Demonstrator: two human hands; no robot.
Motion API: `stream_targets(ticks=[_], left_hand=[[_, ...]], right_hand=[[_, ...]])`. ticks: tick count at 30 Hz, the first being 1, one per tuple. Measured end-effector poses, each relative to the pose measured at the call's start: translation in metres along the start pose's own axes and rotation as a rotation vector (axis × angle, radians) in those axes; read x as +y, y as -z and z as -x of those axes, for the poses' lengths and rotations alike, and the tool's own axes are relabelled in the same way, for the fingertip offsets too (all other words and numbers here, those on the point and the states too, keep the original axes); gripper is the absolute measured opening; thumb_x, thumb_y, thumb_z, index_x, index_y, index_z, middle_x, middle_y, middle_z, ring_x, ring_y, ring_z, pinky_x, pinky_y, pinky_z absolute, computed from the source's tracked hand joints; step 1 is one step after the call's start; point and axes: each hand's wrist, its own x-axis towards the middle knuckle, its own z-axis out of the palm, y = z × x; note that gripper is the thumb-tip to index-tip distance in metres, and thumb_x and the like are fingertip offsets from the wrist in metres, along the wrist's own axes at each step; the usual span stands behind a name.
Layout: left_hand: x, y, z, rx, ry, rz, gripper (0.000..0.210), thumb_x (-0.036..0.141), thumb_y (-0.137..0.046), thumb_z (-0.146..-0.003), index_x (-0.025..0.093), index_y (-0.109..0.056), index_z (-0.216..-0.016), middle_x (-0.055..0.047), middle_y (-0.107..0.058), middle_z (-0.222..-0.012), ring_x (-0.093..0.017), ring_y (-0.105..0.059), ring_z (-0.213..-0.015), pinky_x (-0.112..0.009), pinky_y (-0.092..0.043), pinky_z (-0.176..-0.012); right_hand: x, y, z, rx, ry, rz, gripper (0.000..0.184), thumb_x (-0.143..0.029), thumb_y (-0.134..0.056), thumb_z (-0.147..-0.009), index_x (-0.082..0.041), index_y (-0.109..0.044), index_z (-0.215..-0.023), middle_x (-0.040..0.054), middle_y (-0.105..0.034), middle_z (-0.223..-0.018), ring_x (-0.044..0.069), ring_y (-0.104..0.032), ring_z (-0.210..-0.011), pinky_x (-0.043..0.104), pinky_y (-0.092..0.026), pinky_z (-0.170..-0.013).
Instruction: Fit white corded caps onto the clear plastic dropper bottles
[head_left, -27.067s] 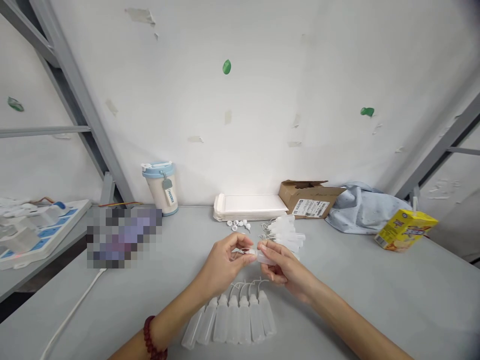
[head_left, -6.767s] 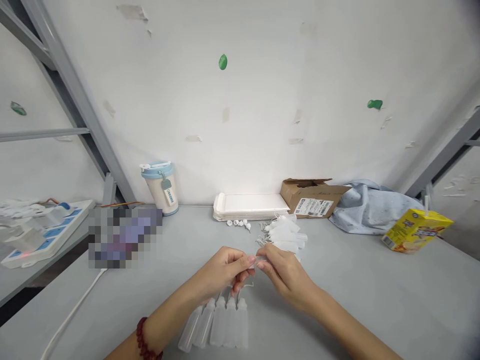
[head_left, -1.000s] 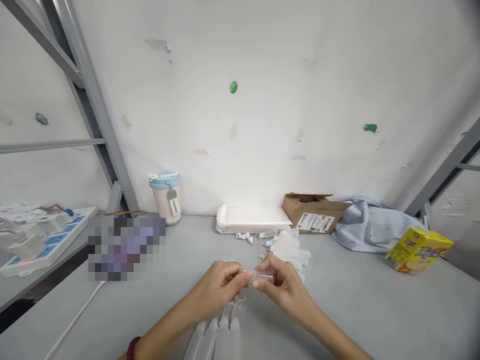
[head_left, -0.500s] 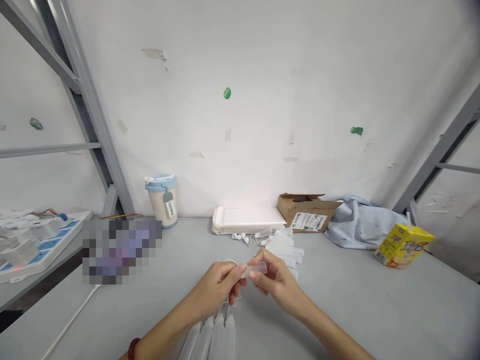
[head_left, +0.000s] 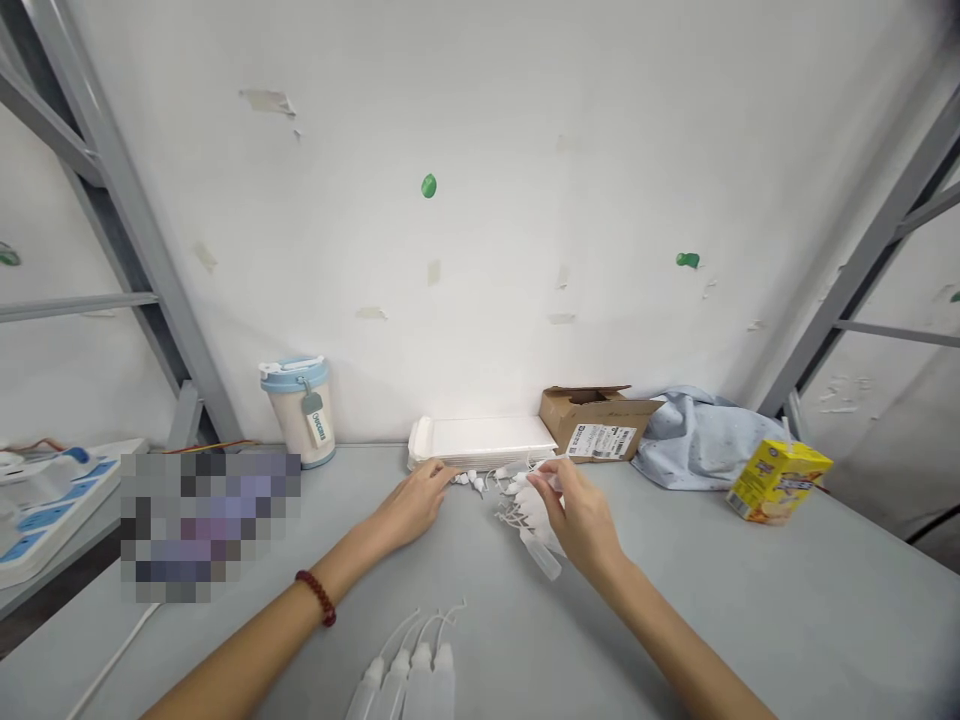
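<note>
My left hand (head_left: pixel 416 502) reaches forward over the table, fingers stretched out and fingertips at a small group of white caps (head_left: pixel 471 481). Its thumb is mostly hidden. My right hand (head_left: pixel 583 510) is over a pile of translucent white squeeze bottles (head_left: pixel 536 510), thumb and fingers pinched on a small translucent bottle (head_left: pixel 553 481) that the fingers partly cover. One loose bottle (head_left: pixel 541 555) lies at the near side of the pile. Closer to me, several bottles (head_left: pixel 420 680) with thin curved nozzle tubes lie side by side.
Behind the caps lies a stack of white trays (head_left: pixel 487 438), beside an opened cardboard box (head_left: pixel 600 425). Blue cloth (head_left: pixel 694 440) and a yellow drink carton (head_left: pixel 780 482) are on the right. A lidded cup (head_left: pixel 300 415) stands back left, near a power strip (head_left: pixel 60 510).
My hands have come apart from the bottle they both held. The left has gone forward to the caps, the right forward to the pile. The view has turned slightly right.
</note>
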Motion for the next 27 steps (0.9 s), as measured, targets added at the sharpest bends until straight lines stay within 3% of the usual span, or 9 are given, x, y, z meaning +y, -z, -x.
stream_targets(ticks=[5, 11, 18, 22, 27], left_hand=[[-0.003, -0.012, -0.009, 0.015, 0.015, -0.023, 0.03, 0.014, -0.039, -0.083, 0.016, -0.055, -0.108, -0.01, -0.051, -0.096, -0.024, -0.052, -0.092, -0.036, -0.044, -0.079], [-0.011, -0.008, 0.006, 0.025, 0.079, -0.017, 0.021, 0.017, -0.039, -0.084, 0.015, -0.058, -0.091, -0.009, -0.054, -0.09, -0.023, -0.055, -0.085, -0.036, -0.044, -0.078], [-0.008, -0.005, 0.004, 0.059, 0.091, -0.027, 0.036, 0.014, -0.039, -0.083, 0.018, -0.047, -0.118, -0.011, -0.05, -0.11, -0.022, -0.055, -0.094, -0.035, -0.045, -0.083], [0.001, -0.009, 0.0, 0.043, 0.055, -0.027, 0.031, 0.008, -0.039, -0.08, 0.015, -0.057, -0.105, -0.011, -0.053, -0.107, -0.022, -0.052, -0.1, -0.034, -0.043, -0.087], [0.003, -0.002, 0.027, 0.011, 0.148, -0.033, 0.029, 0.007, -0.035, -0.081, 0.013, -0.062, -0.092, -0.011, -0.058, -0.096, -0.022, -0.055, -0.092, -0.033, -0.044, -0.083]], right_hand=[[0.023, -0.009, -0.003, 0.02, 0.096, 0.124, 0.018, -0.032, -0.035, -0.093, -0.018, -0.047, -0.092, 0.0073, -0.058, -0.087, 0.015, -0.055, -0.062, 0.024, -0.042, -0.053], [0.031, -0.019, -0.005, -0.089, 0.286, 0.262, 0.014, -0.015, -0.038, -0.09, -0.016, -0.052, -0.089, 0.0105, -0.059, -0.094, 0.021, -0.054, -0.084, 0.031, -0.042, -0.07], [0.027, -0.016, -0.005, -0.113, 0.323, 0.339, 0.015, -0.008, -0.044, -0.085, -0.015, -0.057, -0.088, 0.0125, -0.06, -0.098, 0.023, -0.053, -0.087, 0.034, -0.037, -0.073], [0.019, -0.012, -0.003, -0.119, 0.35, 0.352, 0.014, -0.009, -0.046, -0.084, -0.015, -0.058, -0.089, 0.0121, -0.06, -0.098, 0.023, -0.052, -0.089, 0.033, -0.037, -0.074], [0.0, -0.006, 0.001, -0.143, 0.412, 0.335, 0.015, -0.01, -0.045, -0.085, -0.016, -0.058, -0.088, 0.0122, -0.059, -0.1, 0.023, -0.05, -0.092, 0.034, -0.037, -0.075]])
